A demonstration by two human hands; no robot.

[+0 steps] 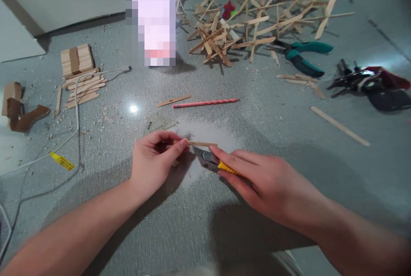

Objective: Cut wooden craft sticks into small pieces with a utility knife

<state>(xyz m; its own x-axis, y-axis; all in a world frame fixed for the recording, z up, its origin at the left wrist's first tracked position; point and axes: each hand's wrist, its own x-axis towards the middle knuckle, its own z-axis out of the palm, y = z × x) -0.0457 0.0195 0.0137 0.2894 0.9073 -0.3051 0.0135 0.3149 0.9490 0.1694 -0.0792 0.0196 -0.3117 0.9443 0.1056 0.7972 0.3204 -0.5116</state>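
Note:
Pinched between the thumb and fingers of my left hand (160,154) is a wooden craft stick (203,143), which points to the right. My right hand (257,173) grips a utility knife (208,159) with a yellow and grey handle. The knife's blade is just below the stick, close to my left fingertips; whether it touches the wood I cannot tell. My right index finger reaches along the knife near the stick's right end. Beyond my hands lie a red pencil (205,103), another craft stick (173,100) with a small slot, and a clear set square (162,123).
Joined craft sticks (250,23) pile up at the back. Teal-handled pliers (305,55), keys (369,81) and a loose stick (340,126) lie right. Stacked sticks (77,60), a white cable (77,113) and brown paper scraps (19,111) lie left. A blurred upright object (157,19) stands behind.

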